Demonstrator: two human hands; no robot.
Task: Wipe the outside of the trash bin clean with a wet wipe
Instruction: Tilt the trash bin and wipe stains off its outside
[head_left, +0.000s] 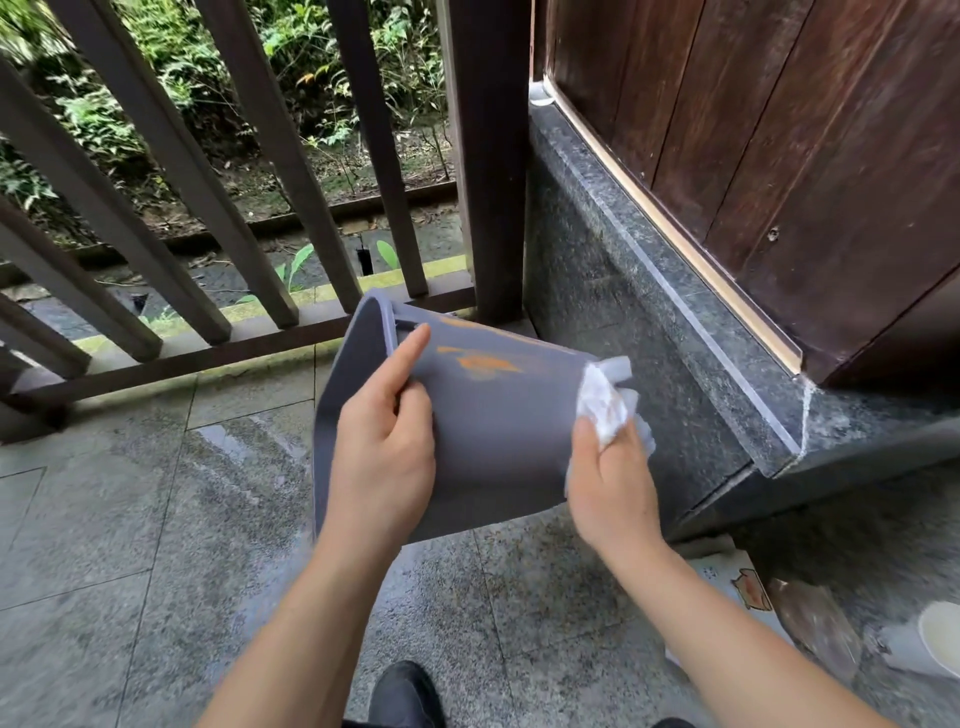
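At the frame's centre, the left hand (384, 441) grips the rim of the grey plastic trash bin (493, 415), held tipped sideways in the air, likely to expose its orange-stained wall. At centre right, the right hand (613, 478) clutches a crumpled white wet wipe (605, 402) against the bin's base end.

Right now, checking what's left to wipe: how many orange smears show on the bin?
2 on the trash bin: a thin orange streak, and a larger orange patch just below. Hidden sides may hold more.
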